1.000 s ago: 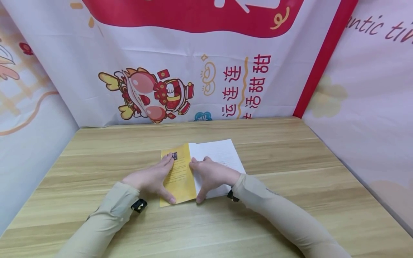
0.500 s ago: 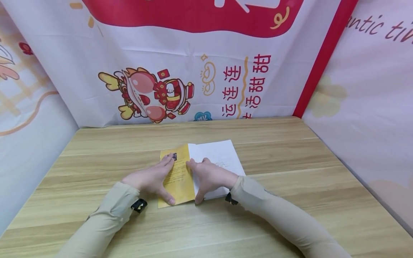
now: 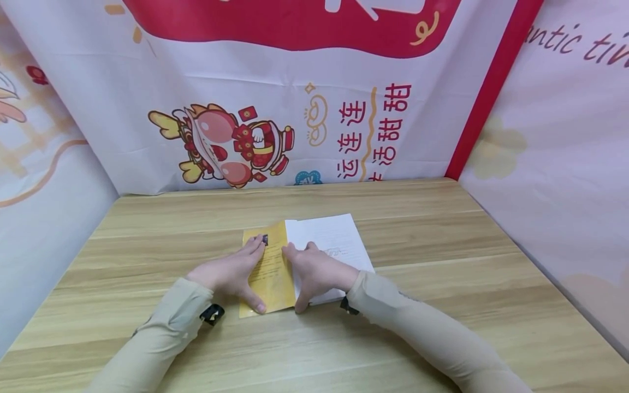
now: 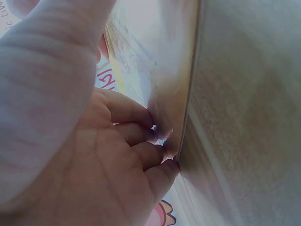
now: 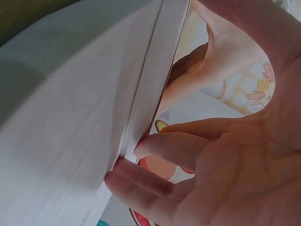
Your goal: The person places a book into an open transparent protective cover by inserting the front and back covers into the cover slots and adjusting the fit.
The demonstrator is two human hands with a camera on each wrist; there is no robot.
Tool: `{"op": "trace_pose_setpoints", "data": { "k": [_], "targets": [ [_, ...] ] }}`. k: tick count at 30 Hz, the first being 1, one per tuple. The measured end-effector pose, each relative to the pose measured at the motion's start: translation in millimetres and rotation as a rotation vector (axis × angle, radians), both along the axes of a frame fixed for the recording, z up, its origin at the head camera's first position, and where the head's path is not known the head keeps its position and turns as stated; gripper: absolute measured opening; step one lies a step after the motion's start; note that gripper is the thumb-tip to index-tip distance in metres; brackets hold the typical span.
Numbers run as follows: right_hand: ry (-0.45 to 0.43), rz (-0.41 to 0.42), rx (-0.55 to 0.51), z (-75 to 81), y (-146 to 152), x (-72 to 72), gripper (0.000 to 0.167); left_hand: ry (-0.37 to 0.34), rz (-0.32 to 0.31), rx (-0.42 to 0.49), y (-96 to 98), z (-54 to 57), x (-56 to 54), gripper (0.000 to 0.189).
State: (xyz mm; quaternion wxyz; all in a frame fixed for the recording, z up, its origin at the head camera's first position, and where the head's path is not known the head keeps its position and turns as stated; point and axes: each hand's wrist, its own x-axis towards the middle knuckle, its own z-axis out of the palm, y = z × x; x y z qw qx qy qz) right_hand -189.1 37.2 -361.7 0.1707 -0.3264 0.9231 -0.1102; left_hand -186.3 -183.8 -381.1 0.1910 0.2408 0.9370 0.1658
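Yellow-and-white, the book (image 3: 346, 237) lies open on the tabletop (image 3: 442, 229) beneath left hand (image 3: 233, 273) and right hand (image 3: 319, 270), both splayed and gripping nothing, the right having edged to the fold (image 3: 286, 232), seemingly pressing it flat

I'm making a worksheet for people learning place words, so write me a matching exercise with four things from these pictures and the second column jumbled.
Things:
1. left hand
2. right hand
3. white page
4. table

Places:
A. under the open book
B. touching the fold
C. resting on the yellow page
D. forming the right half of the open book

Pairs: 1-C, 2-B, 3-D, 4-A
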Motion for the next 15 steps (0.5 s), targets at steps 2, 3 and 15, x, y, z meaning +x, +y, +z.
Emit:
{"op": "trace_pose_setpoints", "data": {
  "k": [2,3,15],
  "targets": [
    [0.001,-0.008,0.001,-0.6,-0.8,0.9,0.129,0.001,0.001,-0.002,0.0,0.6,0.5,0.147],
    [0.000,-0.013,0.001,-0.6,-1.3,1.3,0.129,0.000,0.002,-0.004,0.2,0.5,0.4,0.147],
    [0.018,-0.004,0.036,2.3,-7.3,4.7,0.126,-0.012,0.013,-0.028,2.2,2.6,0.4,0.147]
  ]
}}
